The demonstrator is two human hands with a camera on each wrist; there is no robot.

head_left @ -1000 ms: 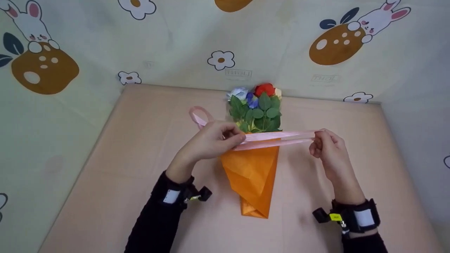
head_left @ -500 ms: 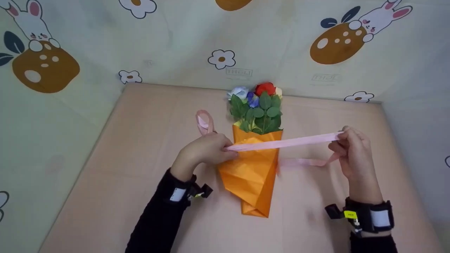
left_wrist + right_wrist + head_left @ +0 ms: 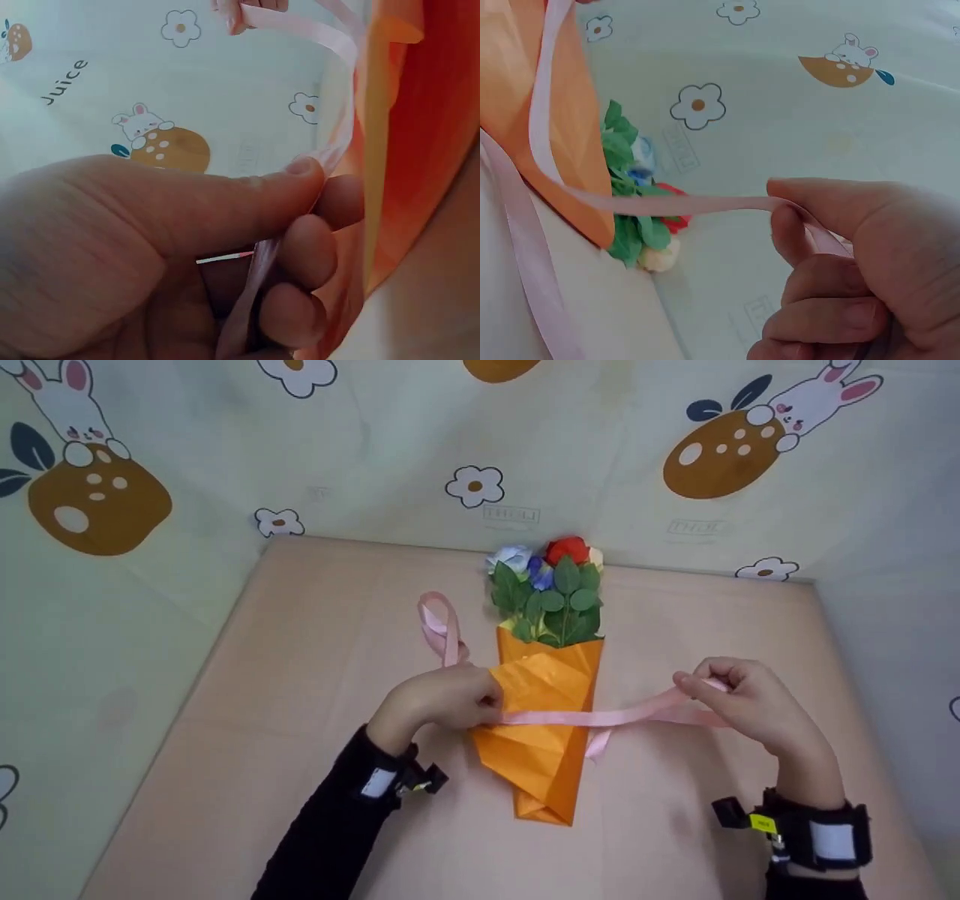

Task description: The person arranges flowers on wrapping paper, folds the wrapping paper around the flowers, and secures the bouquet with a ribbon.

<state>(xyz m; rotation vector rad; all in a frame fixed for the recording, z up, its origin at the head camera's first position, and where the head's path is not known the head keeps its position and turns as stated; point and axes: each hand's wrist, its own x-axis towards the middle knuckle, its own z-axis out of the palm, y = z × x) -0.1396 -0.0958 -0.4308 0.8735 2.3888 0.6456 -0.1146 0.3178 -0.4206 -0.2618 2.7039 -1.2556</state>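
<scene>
A bouquet wrapped in orange paper (image 3: pixel 540 765) lies on the table, its green leaves (image 3: pixel 551 604) and its red, blue and pale flowers (image 3: pixel 568 550) toward the far edge. Across the front of the wrap runs a pink ribbon (image 3: pixel 555 718). At the wrap's left side my left hand (image 3: pixel 442 695) pinches this ribbon between thumb and fingers, and a loop of it rises behind the hand. Off to the right, my right hand (image 3: pixel 757 709) pinches the ribbon between thumb and index finger (image 3: pixel 791 232). Another length of ribbon (image 3: pixel 529 255) shows by the wrap's right side.
The table (image 3: pixel 300 600) has a pale pinkish cover. Behind and beside it hangs a light cloth (image 3: pixel 375 450) printed with rabbits, brown fruit and flowers. Both wrists wear black straps with small cameras.
My right hand moved right, then lower, and turned over. The ribbon dropped from the wrap's top to its middle. My left hand came down slightly, still holding the ribbon.
</scene>
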